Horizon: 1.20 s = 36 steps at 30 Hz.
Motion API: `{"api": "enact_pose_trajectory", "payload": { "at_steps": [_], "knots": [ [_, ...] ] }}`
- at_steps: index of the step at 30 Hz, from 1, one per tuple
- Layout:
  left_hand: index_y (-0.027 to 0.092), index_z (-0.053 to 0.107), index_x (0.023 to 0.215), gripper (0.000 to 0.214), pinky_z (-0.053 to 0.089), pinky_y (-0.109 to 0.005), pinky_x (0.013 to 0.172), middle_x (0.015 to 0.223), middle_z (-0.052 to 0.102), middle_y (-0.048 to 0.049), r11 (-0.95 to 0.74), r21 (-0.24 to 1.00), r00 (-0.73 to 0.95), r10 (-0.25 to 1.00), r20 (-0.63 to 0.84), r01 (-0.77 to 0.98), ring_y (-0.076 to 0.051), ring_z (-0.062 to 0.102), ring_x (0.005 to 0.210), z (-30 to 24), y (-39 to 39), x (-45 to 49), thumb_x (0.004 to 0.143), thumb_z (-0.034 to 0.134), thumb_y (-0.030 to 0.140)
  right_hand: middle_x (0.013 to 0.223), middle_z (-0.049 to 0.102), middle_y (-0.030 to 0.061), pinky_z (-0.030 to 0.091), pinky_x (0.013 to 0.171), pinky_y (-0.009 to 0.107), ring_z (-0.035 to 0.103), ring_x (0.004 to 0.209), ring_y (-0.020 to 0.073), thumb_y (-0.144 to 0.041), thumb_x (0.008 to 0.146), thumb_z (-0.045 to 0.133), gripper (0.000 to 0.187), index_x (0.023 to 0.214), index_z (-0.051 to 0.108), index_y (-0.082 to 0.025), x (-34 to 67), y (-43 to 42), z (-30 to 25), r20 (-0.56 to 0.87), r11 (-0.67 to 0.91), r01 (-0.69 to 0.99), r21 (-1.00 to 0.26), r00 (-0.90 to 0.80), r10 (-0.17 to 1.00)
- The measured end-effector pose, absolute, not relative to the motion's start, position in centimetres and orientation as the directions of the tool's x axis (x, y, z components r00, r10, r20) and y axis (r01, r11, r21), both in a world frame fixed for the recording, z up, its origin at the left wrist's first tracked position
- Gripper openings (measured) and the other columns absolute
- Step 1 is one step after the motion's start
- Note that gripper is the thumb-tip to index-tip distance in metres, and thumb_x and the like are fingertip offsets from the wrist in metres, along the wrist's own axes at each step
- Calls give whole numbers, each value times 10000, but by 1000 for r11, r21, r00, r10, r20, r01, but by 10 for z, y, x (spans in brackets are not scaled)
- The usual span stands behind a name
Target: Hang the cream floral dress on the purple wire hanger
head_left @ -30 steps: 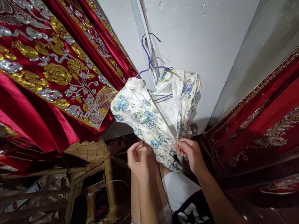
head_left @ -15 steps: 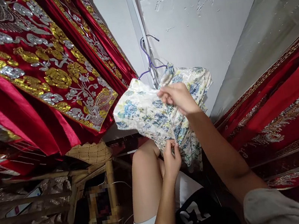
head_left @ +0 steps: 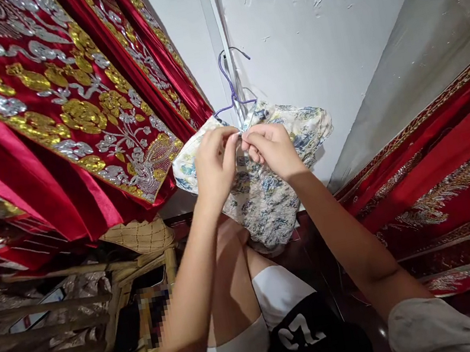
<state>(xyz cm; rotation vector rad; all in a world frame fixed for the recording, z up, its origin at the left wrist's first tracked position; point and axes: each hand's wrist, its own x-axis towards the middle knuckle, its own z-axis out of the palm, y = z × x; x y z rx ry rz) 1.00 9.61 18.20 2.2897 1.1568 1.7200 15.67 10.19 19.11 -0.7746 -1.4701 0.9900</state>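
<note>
A white blouse (head_left: 265, 195) with blue and yellow flowers hangs in front of me on a purple wire hanger (head_left: 232, 89). At its neckline my left hand (head_left: 216, 158) pinches the edge of the fabric between thumb and fingers. Almost touching it, my right hand (head_left: 272, 142) pinches the neckline from the other side, its remaining fingers curled in. The small spot between both sets of fingertips is too fine to make out. Below the hands the front of the blouse hangs down over my knees.
Red garments with gold and silver sequins (head_left: 84, 114) hang at the left, and beaded red cloth (head_left: 436, 190) at the right. A white wall (head_left: 290, 22) stands behind the hanger. At lower left, a bamboo rack (head_left: 117, 280) sits near a phone (head_left: 37, 314).
My left hand has let go of the blouse's lower front and risen to the neckline beside my right hand. The right hand stays near the collar. The lower blouse hangs looser.
</note>
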Motion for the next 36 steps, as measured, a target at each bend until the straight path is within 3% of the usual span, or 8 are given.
{"api": "enact_pose_trajectory", "payload": {
  "at_steps": [4, 8, 12, 18, 20, 25, 30, 36],
  "knots": [
    [200, 604, 844, 198, 445, -353, 792, 856, 654, -58, -697, 381, 184, 590, 786, 608, -200, 597, 833, 205, 110, 5, 1011, 556, 296, 523, 435, -57, 236, 492, 264, 339, 462, 101, -290, 933, 575, 257, 697, 623, -198, 154, 123, 162, 399, 404, 38, -914, -96, 912],
    [200, 624, 840, 182, 430, -351, 795, 837, 632, -27, -680, 582, -156, 581, 799, 446, -164, 578, 810, 204, 114, -35, 1003, 560, 249, 515, 431, -44, 221, 520, 280, 348, 489, 114, -276, 844, 581, 264, 592, 589, -196, 156, 125, 115, 298, 301, 146, -942, -42, 954],
    [180, 576, 773, 201, 471, -299, 783, 710, 596, 0, -507, 852, -543, 756, 365, -134, -125, 571, 725, 172, 119, -82, 966, 518, 176, 482, 360, -62, 192, 499, 280, 296, 473, 106, -313, 804, 574, 251, 577, 568, -205, 161, 96, 88, 187, 187, -11, -982, -109, 976],
    [151, 647, 869, 151, 545, -307, 772, 778, 712, -81, -11, 821, -361, 901, -239, -571, -182, 683, 768, 59, 94, -41, 889, 499, 130, 460, 335, -73, 223, 478, 277, 289, 443, 105, -399, 791, 638, 260, 608, 564, -230, 160, 46, 77, 73, 75, -327, -942, 19, 997],
    [148, 673, 900, 140, 553, -315, 801, 825, 733, -97, 37, 785, -312, 905, -288, -618, -201, 705, 818, 33, 82, -11, 862, 538, 148, 446, 312, -75, 225, 462, 283, 272, 430, 112, -457, 784, 649, 299, 600, 545, -245, 162, 33, 70, 24, 64, -385, -921, 107, 994],
    [162, 666, 893, 243, 557, -380, 853, 930, 739, -118, -13, 832, -223, 966, -134, -554, -273, 711, 958, 32, 68, 20, 851, 634, 399, 411, 343, -49, 249, 452, 288, 285, 412, 120, -411, 777, 631, 318, 522, 544, -241, 192, 11, 52, -80, -73, -178, -981, 33, 996],
    [229, 447, 753, 317, 560, -414, 823, 877, 683, -83, -208, 918, -168, 973, 159, -338, -257, 690, 859, 81, 53, 18, 933, 420, 488, 646, 614, 38, 452, 619, 328, 561, 635, 207, -457, 900, 585, 330, 686, 686, -226, 218, 8, 62, -138, -108, 252, -962, -102, 985],
    [219, 558, 856, 297, 507, -477, 1021, 1186, 709, -124, -472, 881, 171, 867, 468, -21, -301, 657, 1139, 127, 23, 39, 1027, 442, 433, 1004, 734, 129, 564, 896, 413, 668, 1115, 318, -914, 859, 258, 848, 1114, 716, -248, 177, 33, 91, 44, -10, -203, -979, -263, 964]
  ]
}}
